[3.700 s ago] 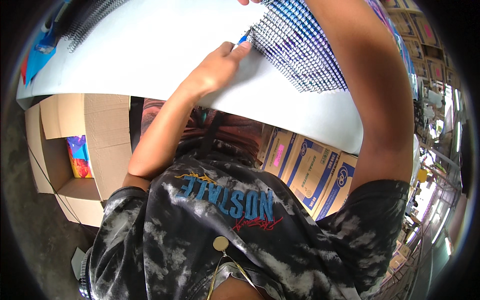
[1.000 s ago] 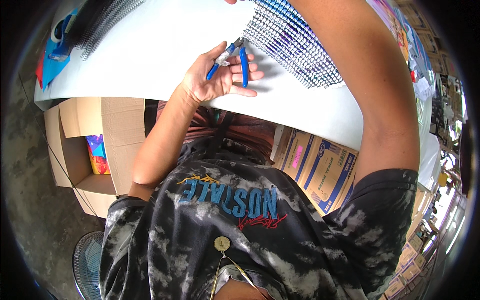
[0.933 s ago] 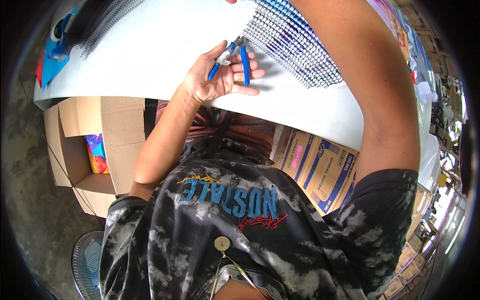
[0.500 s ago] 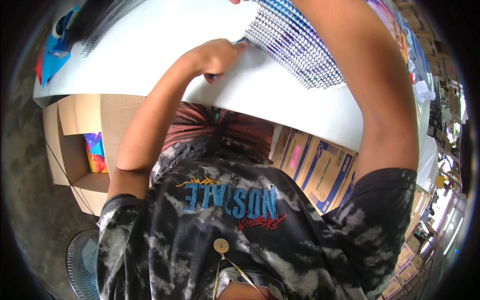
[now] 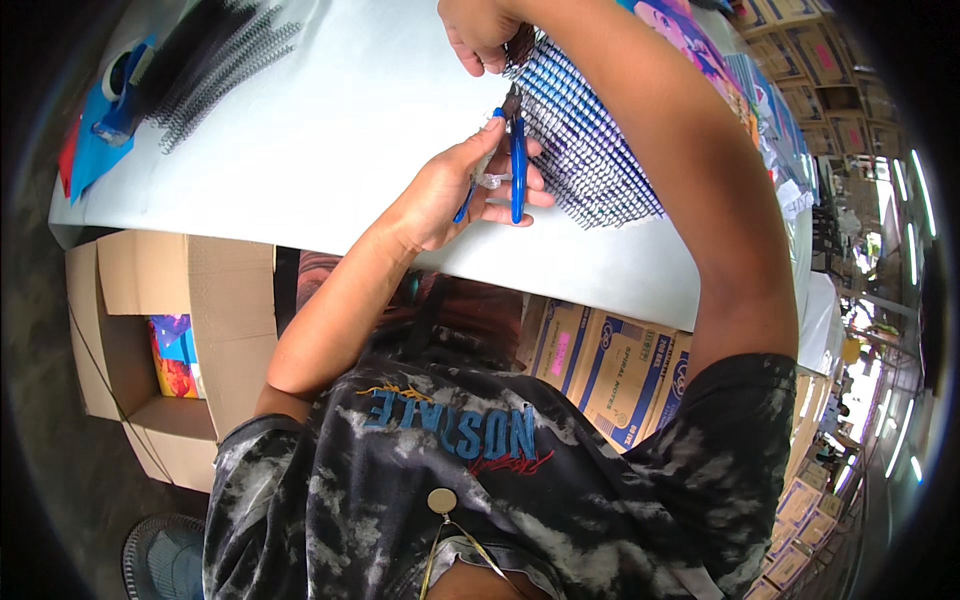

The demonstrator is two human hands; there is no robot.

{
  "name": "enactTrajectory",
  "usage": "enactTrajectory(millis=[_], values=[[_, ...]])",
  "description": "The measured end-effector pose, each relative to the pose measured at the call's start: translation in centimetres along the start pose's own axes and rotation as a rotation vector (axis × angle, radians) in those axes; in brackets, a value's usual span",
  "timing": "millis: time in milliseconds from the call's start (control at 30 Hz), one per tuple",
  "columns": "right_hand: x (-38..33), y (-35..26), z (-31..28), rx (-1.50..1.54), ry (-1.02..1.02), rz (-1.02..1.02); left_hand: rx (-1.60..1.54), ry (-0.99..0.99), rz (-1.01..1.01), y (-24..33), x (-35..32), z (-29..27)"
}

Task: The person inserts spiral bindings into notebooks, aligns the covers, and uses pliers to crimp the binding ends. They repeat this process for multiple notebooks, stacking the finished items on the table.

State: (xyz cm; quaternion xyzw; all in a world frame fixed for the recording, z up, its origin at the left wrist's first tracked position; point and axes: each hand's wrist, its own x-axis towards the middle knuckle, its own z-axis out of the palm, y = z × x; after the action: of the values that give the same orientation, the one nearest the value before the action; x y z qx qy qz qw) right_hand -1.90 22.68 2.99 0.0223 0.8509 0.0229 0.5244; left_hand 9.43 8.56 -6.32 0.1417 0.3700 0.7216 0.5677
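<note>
The left hand [image 5: 446, 188] holds blue-handled pliers [image 5: 518, 170] beside wire coils [image 5: 590, 150].

Right hand [image 5: 478, 38] clipped by upper edge.
Right forearm [image 5: 660, 110] hides some spiral coils [image 5: 590, 150]; lower edge cuts fan [image 5: 160, 560].

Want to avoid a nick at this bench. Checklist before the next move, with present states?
1. Pliers held in the left hand: ok, blue handles spread apart.
2. Plier tips set on a wire: cannot tell; they sit by the upper left edge of the coil rows.
3. Right hand at the coil rows: ok, at their upper left end; how firm its grip is does not show.
4. Right fingers well away from the tips: probably not ok; they look close in this view.
5. Loose black coils apart from the pliers: ok, toward the left of the white table.
</note>
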Motion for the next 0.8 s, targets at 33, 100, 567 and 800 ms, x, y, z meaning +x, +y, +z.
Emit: enactTrajectory(millis=[33, 100, 567, 800], values=[[-0.2, -0.4, -0.1, -0.035, 0.042, -0.044, 0.017, 0.016, 0.005, 0.0, 0.1, -0.2], [-0.3, -0.1, 0.1, 0.026, 0.058, -0.008, 0.025, 0.026, -0.003, 0.3, 0.4, 0.0], [-1.5, -0.5, 0.8, -0.151, 0.246, -0.075, 0.059, 0.147, 0.032, 0.7, 0.2, 2.0], [-1.7, -0.7, 0.5, -0.186, 0.271, -0.05, 0.148, 0.034, -0.012, 0.9, 0.2, 0.1]])
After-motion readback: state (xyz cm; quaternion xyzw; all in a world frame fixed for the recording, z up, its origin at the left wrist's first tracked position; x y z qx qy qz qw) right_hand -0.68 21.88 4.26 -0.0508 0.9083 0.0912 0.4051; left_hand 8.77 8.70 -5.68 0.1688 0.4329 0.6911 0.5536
